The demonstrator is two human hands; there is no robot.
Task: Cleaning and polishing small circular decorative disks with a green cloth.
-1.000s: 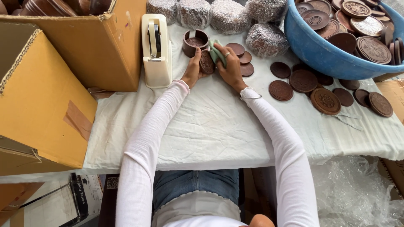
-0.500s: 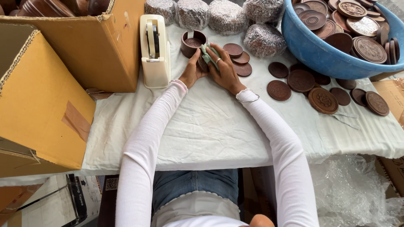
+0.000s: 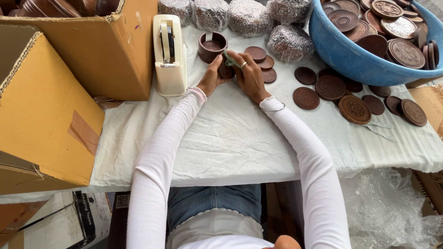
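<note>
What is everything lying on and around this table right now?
Small wooden disc: one, brown, held between both hands.
Wooden holder: one, brown, beside the hands.
Tape dispenser: one, cream, left of the hands.
Loose wooden discs: many, brown, on the white cloth at right.
Basin: one, blue, far right, full of discs.
Wrapped bundles: about five, silvery, far edge.
Cardboard boxes: two, tan, left.
Table cloth: one, white.
Left hand; right hand: white sleeves.

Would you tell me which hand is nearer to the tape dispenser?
Left. The left hand is just right of the tape dispenser; the right hand lies beyond it.
</note>
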